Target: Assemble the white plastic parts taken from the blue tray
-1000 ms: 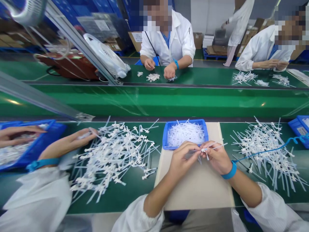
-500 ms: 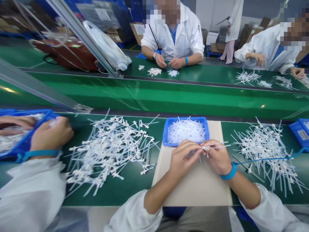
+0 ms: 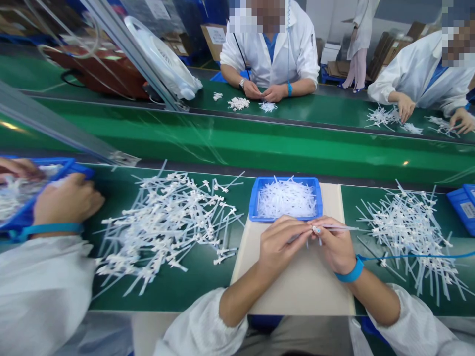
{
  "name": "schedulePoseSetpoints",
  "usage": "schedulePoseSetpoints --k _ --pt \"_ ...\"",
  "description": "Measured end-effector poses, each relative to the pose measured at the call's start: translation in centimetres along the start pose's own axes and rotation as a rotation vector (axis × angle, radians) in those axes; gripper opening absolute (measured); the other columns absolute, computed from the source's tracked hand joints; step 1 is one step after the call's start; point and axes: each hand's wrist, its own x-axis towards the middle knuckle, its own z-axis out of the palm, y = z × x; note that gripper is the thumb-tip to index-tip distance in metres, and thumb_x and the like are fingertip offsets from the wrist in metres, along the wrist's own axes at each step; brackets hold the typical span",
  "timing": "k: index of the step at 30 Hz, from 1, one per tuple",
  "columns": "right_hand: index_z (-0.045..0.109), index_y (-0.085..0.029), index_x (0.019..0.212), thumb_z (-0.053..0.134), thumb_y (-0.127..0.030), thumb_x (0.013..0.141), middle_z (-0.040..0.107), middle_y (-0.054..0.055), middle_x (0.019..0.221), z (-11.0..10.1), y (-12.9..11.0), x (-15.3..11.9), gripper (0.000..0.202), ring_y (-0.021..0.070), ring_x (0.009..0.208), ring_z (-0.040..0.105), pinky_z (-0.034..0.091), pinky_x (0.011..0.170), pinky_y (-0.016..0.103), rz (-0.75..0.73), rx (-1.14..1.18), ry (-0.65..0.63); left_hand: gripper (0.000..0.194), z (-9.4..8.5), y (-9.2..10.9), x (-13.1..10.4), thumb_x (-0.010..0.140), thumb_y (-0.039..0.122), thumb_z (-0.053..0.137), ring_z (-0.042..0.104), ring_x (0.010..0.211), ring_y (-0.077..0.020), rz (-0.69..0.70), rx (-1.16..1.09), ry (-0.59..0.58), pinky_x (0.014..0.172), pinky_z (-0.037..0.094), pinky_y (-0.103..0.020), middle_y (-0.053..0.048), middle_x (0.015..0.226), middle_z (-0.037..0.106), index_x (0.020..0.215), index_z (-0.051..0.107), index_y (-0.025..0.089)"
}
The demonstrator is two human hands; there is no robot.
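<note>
My left hand [image 3: 281, 241] and my right hand [image 3: 337, 245] meet over a beige board [image 3: 297, 291], fingertips pinched together. Between them is a small white plastic fitting with thin tubes [image 3: 316, 230], one tube sticking out to the right past my right fingers. Both hands grip this piece, and the fingers hide part of it. Just beyond my hands stands a blue bin [image 3: 253, 200] full of short, thin translucent tubes [image 3: 287, 198]. A blue band [image 3: 352, 271] with a cord circles my right wrist.
Piles of white fittings with tubes lie left [image 3: 159, 227] and right [image 3: 411, 232] on the green table [image 3: 200, 291]. A neighbour's hand [image 3: 69, 200] is at a blue bin far left. Another blue bin [image 3: 463, 207] stands far right. Co-workers sit across the green divider [image 3: 237, 143].
My hands stay together on the tubed fitting, with its protruding tube now angled slightly downward. The neighbour's hand has shifted left. Across, one co-worker's hands have come together; another's reach down to the piles.
</note>
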Motion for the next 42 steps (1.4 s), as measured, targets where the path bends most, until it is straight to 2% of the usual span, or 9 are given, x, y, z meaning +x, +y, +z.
schedulePoseSetpoints --k 8,13,17,20,27,33,39,42 --pt "0.086 -0.024 0.084 0.093 -0.038 0.081 0.082 0.005 0.089 -0.1 0.3 0.0 0.016 0.019 0.073 0.07 0.057 0.065 0.032 0.036 0.003 0.004 0.011 -0.4 -0.2 -0.1 0.099 0.014 0.075 0.079 0.083 -0.0173 -0.026 -0.016 -0.046 0.082 0.061 -0.033 -0.003 0.092 0.084 0.104 0.081 0.021" --pt "0.084 -0.023 0.083 0.1 -0.044 0.069 0.078 0.002 0.074 0.4 -0.1 0.6 0.03 0.0165 0.064 0.067 0.057 0.064 0.031 0.173 0.103 0.066 0.009 -0.1 -0.8 -0.2 0.102 0.025 0.073 0.077 0.083 -0.0188 -0.166 -0.023 -0.081 0.081 0.061 -0.034 -0.005 0.09 0.083 0.099 0.08 0.021" --pt "0.084 -0.022 0.082 0.102 -0.047 0.066 0.077 0.001 0.073 0.5 -0.3 0.9 0.034 0.0151 0.063 0.066 0.059 0.067 0.031 0.176 0.134 0.085 0.006 0.1 -1.0 -0.2 0.1 0.024 0.075 0.077 0.085 -0.0186 -0.243 -0.018 -0.081 0.08 0.062 -0.031 -0.006 0.091 0.083 0.097 0.079 0.02" --pt "0.084 -0.022 0.081 0.101 -0.046 0.066 0.077 0.001 0.074 0.5 -0.4 0.9 0.032 0.0146 0.062 0.066 0.06 0.069 0.032 0.156 0.116 0.08 0.006 0.1 -1.0 -0.2 0.1 0.021 0.074 0.078 0.085 -0.0186 -0.239 -0.02 -0.079 0.081 0.062 -0.031 -0.005 0.091 0.083 0.096 0.079 0.02" --pt "0.085 -0.022 0.081 0.102 -0.045 0.065 0.079 0.002 0.076 0.4 0.1 0.9 0.032 0.0153 0.064 0.067 0.059 0.066 0.03 0.147 0.127 0.063 0.008 0.2 -1.1 -0.4 0.101 0.021 0.073 0.078 0.083 -0.019 -0.132 -0.019 -0.044 0.083 0.061 -0.035 -0.005 0.09 0.084 0.099 0.081 0.021" --pt "0.084 -0.022 0.081 0.102 -0.048 0.065 0.078 0.003 0.073 -0.3 0.0 1.5 0.035 0.0175 0.064 0.069 0.063 0.069 0.034 0.186 0.08 0.024 0.014 0.3 -0.8 0.0 0.104 0.022 0.069 0.078 0.084 -0.0187 -0.16 -0.03 -0.07 0.084 0.061 -0.035 -0.005 0.091 0.084 0.101 0.082 0.022" --pt "0.084 -0.02 0.085 0.1 -0.055 0.066 0.079 0.005 0.077 -1.0 -0.3 2.0 0.043 0.0194 0.066 0.072 0.066 0.07 0.037 0.174 0.073 0.004 0.018 0.3 -1.4 -0.3 0.105 0.027 0.067 0.077 0.085 -0.0194 -0.259 -0.074 -0.045 0.084 0.062 -0.034 -0.006 0.092 0.084 0.101 0.083 0.021" --pt "0.083 -0.02 0.087 0.098 -0.058 0.068 0.078 0.005 0.074 -1.0 -0.2 2.2 0.045 0.0192 0.065 0.072 0.065 0.068 0.036 0.155 0.048 -0.013 0.016 0.4 -1.6 -0.5 0.104 0.025 0.067 0.077 0.087 -0.019 -0.238 -0.079 -0.04 0.085 0.061 -0.033 -0.006 0.094 0.083 0.101 0.082 0.021"
